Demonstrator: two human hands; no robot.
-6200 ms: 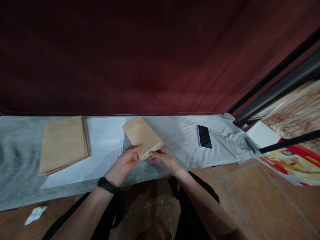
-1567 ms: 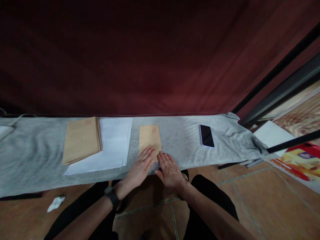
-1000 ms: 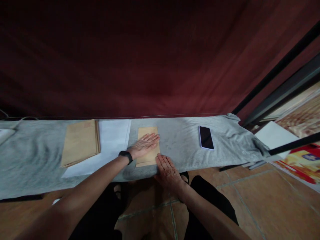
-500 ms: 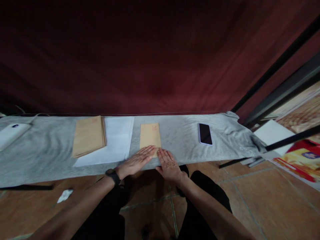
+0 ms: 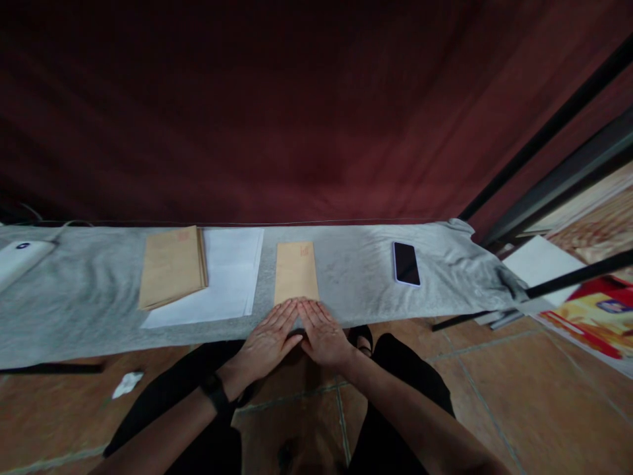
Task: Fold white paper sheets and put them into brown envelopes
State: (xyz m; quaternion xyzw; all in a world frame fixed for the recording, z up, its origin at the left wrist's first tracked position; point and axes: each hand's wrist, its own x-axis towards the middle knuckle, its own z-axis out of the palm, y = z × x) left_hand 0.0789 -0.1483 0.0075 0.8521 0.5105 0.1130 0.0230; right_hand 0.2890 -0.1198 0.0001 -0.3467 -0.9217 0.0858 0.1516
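Observation:
A brown paper envelope (image 5: 295, 270) with faint red print at its upper right lies flat on the grey cloth, its near end under my fingertips. My left hand (image 5: 270, 340), with a dark watch on the wrist, rests its stretched fingers on that near edge. Beside it, my right hand (image 5: 324, 333) also lies flat, fingers out, the fingertips of both hands meeting at the envelope's edge. To the left, a stack of brown envelopes (image 5: 173, 267) sits partly over white paper sheets (image 5: 230, 270).
A phone (image 5: 406, 264) lies on the grey cloth (image 5: 353, 270) to the right. At the far left is a white device (image 5: 22, 260) with a cable. A dark red curtain (image 5: 297, 132) hangs behind. Crumpled white tissue (image 5: 127, 384) lies on the tiled floor.
My left hand has drawn back toward me, its fingertips now level with the right hand's at the envelope's near edge. My right hand has shifted slightly left. The envelope stays flat.

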